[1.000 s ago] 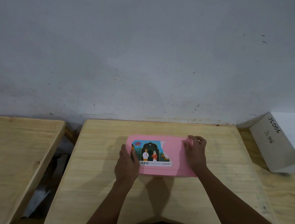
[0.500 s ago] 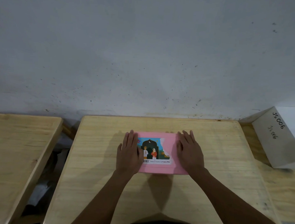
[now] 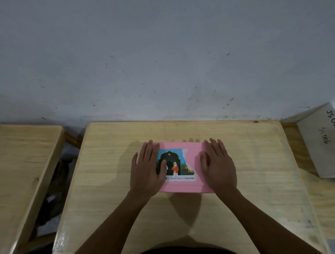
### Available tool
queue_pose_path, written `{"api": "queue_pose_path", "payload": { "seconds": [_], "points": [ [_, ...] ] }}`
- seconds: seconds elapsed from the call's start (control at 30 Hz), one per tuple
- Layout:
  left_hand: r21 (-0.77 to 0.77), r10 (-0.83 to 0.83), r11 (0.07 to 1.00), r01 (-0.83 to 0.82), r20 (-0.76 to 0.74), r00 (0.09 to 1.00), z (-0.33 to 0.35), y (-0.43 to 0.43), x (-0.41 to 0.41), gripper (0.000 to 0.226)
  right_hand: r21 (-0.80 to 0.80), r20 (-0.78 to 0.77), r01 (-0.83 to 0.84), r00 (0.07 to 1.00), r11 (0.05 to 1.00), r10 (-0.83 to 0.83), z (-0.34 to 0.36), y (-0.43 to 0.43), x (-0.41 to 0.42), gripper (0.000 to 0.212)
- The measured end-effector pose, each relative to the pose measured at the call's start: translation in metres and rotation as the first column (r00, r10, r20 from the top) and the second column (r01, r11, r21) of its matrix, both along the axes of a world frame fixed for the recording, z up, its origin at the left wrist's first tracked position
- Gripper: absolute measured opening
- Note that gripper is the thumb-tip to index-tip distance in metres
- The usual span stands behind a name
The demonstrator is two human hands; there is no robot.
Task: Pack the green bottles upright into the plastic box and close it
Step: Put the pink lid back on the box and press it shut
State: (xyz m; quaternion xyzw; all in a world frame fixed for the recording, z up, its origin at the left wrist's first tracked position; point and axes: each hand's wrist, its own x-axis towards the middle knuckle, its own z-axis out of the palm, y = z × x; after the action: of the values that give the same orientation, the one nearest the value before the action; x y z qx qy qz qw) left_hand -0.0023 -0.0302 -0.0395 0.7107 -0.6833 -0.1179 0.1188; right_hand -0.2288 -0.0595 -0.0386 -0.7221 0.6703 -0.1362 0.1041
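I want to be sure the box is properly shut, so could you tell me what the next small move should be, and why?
Probably press down evenly: the left hand and right hand lie flat on the pink lid, which looks level. No green bottles are visible, and I cannot tell whether the lid has latched.

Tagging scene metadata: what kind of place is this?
Probably a plain workroom or packing station, not a home: bare light-wood tables set against a scuffed white wall, and a white cardboard carton hand-marked JS006 at the right.
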Motion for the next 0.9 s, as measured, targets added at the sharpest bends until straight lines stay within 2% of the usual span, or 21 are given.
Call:
{"api": "queue_pose_path", "payload": {
  "seconds": [0.27, 0.33, 0.4, 0.47, 0.57, 0.63, 0.7, 0.73, 0.8, 0.9],
  "points": [
    [-0.032, 0.027, 0.999, -0.029, -0.080, 0.996, -0.001, -0.002, 0.001, 0.058, 0.005, 0.061, 0.033, 0.998, 0.999, -0.034, -0.003, 0.001, -0.002, 0.056],
    [-0.058, 0.042, 0.997, -0.049, -0.112, 0.993, -0.001, -0.002, 0.001, 0.057, 0.002, 0.127, 0.059, 0.990, 0.998, -0.059, -0.003, 0.001, -0.003, 0.054],
    [-0.072, 0.055, 0.995, -0.066, -0.144, 0.988, 0.000, 0.000, 0.002, 0.057, -0.005, 0.263, 0.132, 0.957, 0.991, -0.126, -0.001, 0.003, -0.004, 0.044],
    [-0.091, 0.074, 0.991, -0.093, -0.190, 0.979, 0.000, 0.002, 0.003, 0.055, -0.009, 0.419, 0.224, 0.886, 0.975, -0.200, 0.003, 0.006, -0.005, 0.035],
    [-0.128, 0.129, 0.977, -0.169, -0.270, 0.954, 0.001, 0.004, 0.005, 0.049, -0.025, 0.564, 0.363, 0.775, 0.932, -0.286, 0.009, 0.009, -0.011, 0.033],
    [-0.121, 0.184, 0.963, -0.241, -0.355, 0.917, 0.003, 0.007, 0.007, 0.044, 0.134, 0.680, 0.431, 0.615, 0.893, -0.399, 0.010, 0.011, -0.015, 0.033],
    [-0.012, 0.259, 0.951, -0.310, -0.518, 0.815, 0.006, 0.016, 0.012, 0.042, 0.357, 0.717, 0.387, 0.470, 0.850, -0.515, 0.007, 0.015, -0.020, 0.033],
    [0.077, 0.305, 0.944, -0.322, -0.581, 0.754, 0.009, 0.020, 0.014, 0.045, 0.444, 0.702, 0.344, 0.439, 0.827, -0.560, 0.005, 0.019, -0.023, 0.031],
    [0.233, 0.381, 0.924, -0.302, -0.603, 0.701, 0.012, 0.025, 0.019, 0.052, 0.554, 0.678, 0.274, 0.400, 0.786, -0.617, 0.006, 0.027, -0.025, 0.033],
    [0.361, 0.475, 0.878, -0.314, -0.587, 0.655, 0.014, 0.020, 0.022, 0.060, 0.592, 0.679, 0.245, 0.362, 0.768, -0.639, 0.009, 0.031, -0.025, 0.036]
  ]
}}
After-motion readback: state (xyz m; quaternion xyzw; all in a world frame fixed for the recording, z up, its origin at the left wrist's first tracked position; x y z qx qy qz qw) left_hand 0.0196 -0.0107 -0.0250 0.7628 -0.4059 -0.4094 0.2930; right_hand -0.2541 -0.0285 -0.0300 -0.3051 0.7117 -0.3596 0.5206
